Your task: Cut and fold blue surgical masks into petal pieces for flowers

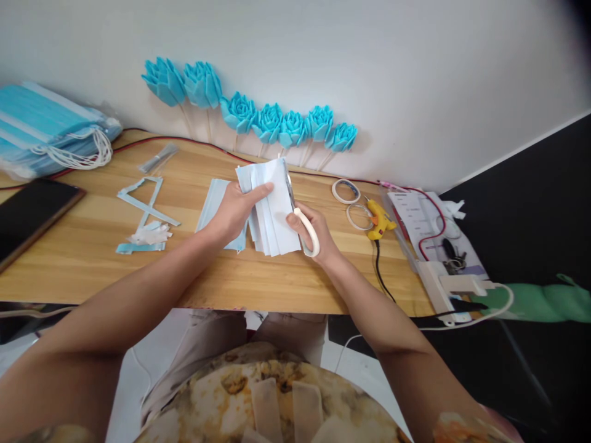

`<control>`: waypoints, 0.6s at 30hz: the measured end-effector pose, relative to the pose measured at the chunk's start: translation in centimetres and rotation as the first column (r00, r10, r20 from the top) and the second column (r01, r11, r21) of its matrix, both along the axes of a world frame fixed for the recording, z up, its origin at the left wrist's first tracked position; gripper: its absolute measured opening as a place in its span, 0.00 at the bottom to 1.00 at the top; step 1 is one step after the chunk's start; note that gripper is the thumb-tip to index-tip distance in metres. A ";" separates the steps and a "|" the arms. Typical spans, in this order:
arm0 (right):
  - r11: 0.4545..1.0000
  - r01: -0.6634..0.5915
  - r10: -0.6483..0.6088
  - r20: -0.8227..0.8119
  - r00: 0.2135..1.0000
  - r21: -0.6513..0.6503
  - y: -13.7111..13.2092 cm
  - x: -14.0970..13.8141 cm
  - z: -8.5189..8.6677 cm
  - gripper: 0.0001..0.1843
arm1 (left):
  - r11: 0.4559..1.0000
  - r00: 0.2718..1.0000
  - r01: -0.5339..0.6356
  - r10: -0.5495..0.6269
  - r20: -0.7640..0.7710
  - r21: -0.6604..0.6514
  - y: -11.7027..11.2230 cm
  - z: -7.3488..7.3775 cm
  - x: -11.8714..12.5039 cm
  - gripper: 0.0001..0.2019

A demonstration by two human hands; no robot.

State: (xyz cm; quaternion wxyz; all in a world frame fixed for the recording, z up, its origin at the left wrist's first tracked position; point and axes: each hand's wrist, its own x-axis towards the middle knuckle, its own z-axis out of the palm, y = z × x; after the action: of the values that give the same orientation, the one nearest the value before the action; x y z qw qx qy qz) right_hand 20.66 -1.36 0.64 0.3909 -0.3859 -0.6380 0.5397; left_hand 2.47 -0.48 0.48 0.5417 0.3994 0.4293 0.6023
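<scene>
Past the shirt point(277, 387), a mask point(281, 212) is pinched in the left hand point(236, 210), with scissors point(314, 241) gripped by the right hand point(325, 237), pretty much along its right edge.

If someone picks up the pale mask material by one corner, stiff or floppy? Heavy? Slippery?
Probably floppy: the mask material looks thin, its folds or layers fanning out below the left hand. Likely light for its size, given the thin edges. Its layers, if separate, may slip apart, since the lower edges spread loosely.
</scene>
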 end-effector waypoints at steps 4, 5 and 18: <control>1.000 0.007 -0.007 0.014 1.000 0.009 0.1 0.0 -0.1 0.27 | 1.000 1.000 0.005 -0.005 0.002 0.004 0.0 0.0 0.0 0.19; 1.000 0.004 -0.004 0.008 1.000 0.011 0.1 0.0 -0.1 0.27 | 1.000 1.000 0.010 -0.010 0.008 0.003 0.0 0.0 0.0 0.19; 1.000 0.026 -0.025 -0.028 0.999 0.013 0.0 -0.3 -0.1 0.28 | 0.999 0.999 0.007 -0.005 0.048 -0.042 -0.2 0.3 0.1 0.22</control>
State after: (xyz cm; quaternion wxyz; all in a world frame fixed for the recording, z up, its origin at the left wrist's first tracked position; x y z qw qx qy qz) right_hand 20.34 -1.40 0.50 0.4091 -0.3839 -0.6310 0.5358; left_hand 2.57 -0.66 0.80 0.5618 0.3746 0.4276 0.6010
